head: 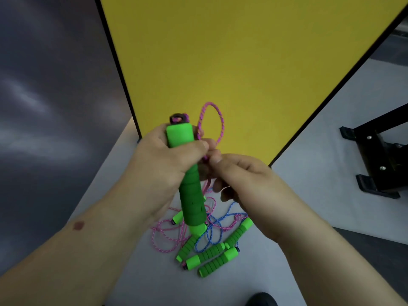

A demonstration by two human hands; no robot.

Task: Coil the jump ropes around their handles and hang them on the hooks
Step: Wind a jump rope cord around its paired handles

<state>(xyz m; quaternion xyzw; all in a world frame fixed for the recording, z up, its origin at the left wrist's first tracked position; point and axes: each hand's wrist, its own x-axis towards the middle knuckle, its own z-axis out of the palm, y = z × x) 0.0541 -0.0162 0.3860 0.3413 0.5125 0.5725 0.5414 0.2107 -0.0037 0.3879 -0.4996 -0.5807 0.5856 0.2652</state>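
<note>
My left hand (163,155) grips a green foam jump-rope handle (191,186) upright in front of me, its black cap end up. A pink rope (212,120) comes out of that cap and arcs in a loop to the right. My right hand (240,175) pinches this pink rope beside the handle, thumb against fingertips. Down on the floor lies a heap of more green handles (212,255) tangled with pink rope (165,237) and blue rope (216,226). No hooks are in view.
A yellow panel (242,62) with a black edge stands straight ahead. Dark wall fills the left. A black metal stand foot (375,164) sits on the grey floor (309,138) at the right. A dark shoe tip (262,299) shows at the bottom.
</note>
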